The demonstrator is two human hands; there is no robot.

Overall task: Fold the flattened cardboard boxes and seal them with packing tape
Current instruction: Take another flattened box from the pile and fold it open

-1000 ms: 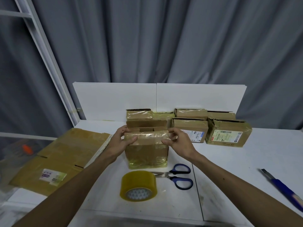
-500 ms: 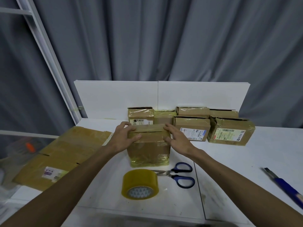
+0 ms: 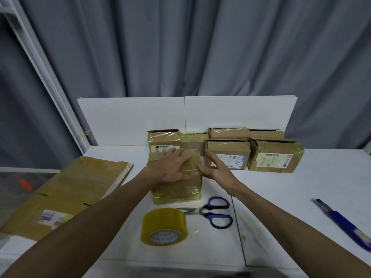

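Left hand (image 3: 172,167) presses flat on crinkly, tape-glossed cardboard box (image 3: 177,192).

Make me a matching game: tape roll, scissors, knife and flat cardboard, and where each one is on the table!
1 tape roll
2 scissors
3 knife
4 flat cardboard

A far right side of the table
B left side
C nearest the person, in front of the box
D just right of the tape roll

Pairs: 1-C, 2-D, 3-A, 4-B
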